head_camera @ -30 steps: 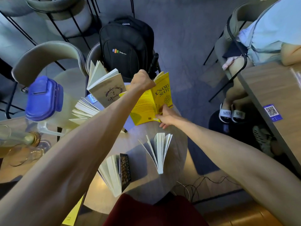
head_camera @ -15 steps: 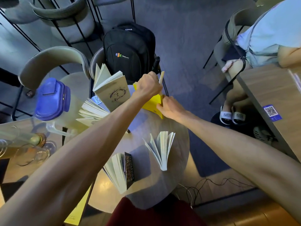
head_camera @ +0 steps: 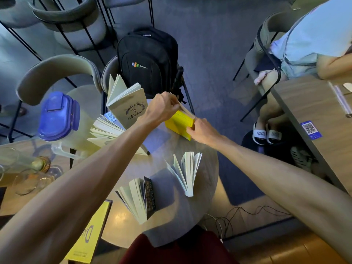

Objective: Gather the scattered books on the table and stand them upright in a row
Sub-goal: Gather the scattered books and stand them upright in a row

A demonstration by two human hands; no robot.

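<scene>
A yellow book (head_camera: pixel 179 123) stands at the far edge of the round table (head_camera: pixel 207 168). My left hand (head_camera: pixel 162 107) pinches its top edge, and my right hand (head_camera: pixel 202 130) grips its near lower corner. Four other books stand fanned open on the table: a beige-covered one (head_camera: pixel 127 103) at the back left, one (head_camera: pixel 104 130) in front of it partly behind my left forearm, a dark-covered one (head_camera: pixel 139 199) near me, and a white one (head_camera: pixel 187 174) at the right.
A black backpack (head_camera: pixel 148 61) sits on the chair beyond the table. A blue-lidded pitcher (head_camera: pixel 59 119) and glasses (head_camera: pixel 32 180) stand at the left. A yellow menu card (head_camera: pixel 89 233) lies lower left. A seated person (head_camera: pixel 312 44) and a wooden table (head_camera: pixel 323 115) are at the right. Cables (head_camera: pixel 238 216) trail on the floor.
The yellow book was held open with its cover facing me; both hands have folded it shut and lowered it onto the table's far edge.
</scene>
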